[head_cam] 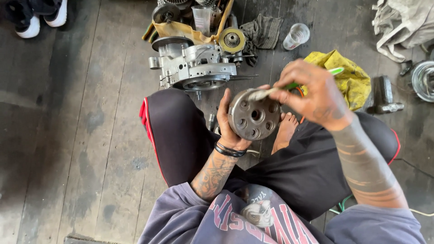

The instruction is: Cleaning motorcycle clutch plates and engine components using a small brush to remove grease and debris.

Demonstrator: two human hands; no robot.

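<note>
Brushing a round engine part

Left hand [230,129] grips the holed metal drum [254,114]; right hand [312,92] pinches a green-handled brush [289,86] against it.

Dark, worn wooden plank floor [81,135], daylit

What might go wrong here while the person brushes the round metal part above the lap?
The left hand alone supports the round metal part; it might slip onto the bare foot below. Dirt loosened by the green-handled brush in the right hand may fall on the dark trousers.
</note>
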